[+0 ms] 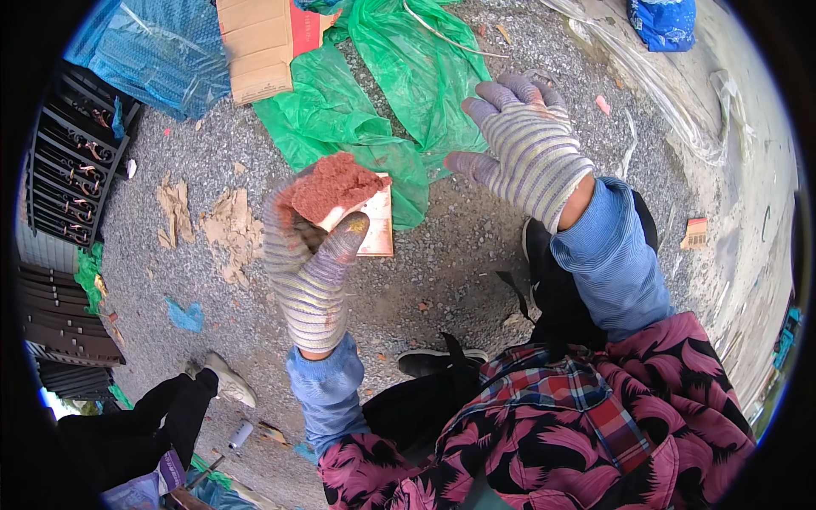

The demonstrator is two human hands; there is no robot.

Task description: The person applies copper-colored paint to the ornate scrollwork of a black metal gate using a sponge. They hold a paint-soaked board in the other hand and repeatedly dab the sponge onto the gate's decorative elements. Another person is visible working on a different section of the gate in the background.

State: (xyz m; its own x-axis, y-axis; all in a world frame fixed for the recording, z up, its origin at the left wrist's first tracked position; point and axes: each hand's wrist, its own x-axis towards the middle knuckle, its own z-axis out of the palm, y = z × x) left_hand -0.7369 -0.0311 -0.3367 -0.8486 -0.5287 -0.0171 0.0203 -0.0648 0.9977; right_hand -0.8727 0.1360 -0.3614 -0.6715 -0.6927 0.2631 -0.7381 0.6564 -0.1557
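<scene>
My left hand [308, 272], in a striped knit glove, is closed around a rust-red fuzzy pad [340, 183] with a pale underside. Its thumb lies along the pad's near edge, and stains show on the glove. Partly behind the pad is a flat pale piece with a reddish edge [379, 223], near the green sheet; whether the pad touches it I cannot tell. Up and to the right, my right hand [531, 144] wears a matching glove with darkened fingertips. Its fingers are spread, the thumb points left, and nothing is in it.
Green plastic sheeting [340, 115] spreads over the gravel ahead, beside flattened cardboard [255, 51] and blue wrapping [157, 55]. Black metal railings [81, 161] stand at the left. Another person's shoe [229, 380] is at lower left, near a small can [241, 434]. Clear plastic [671, 93] lies right.
</scene>
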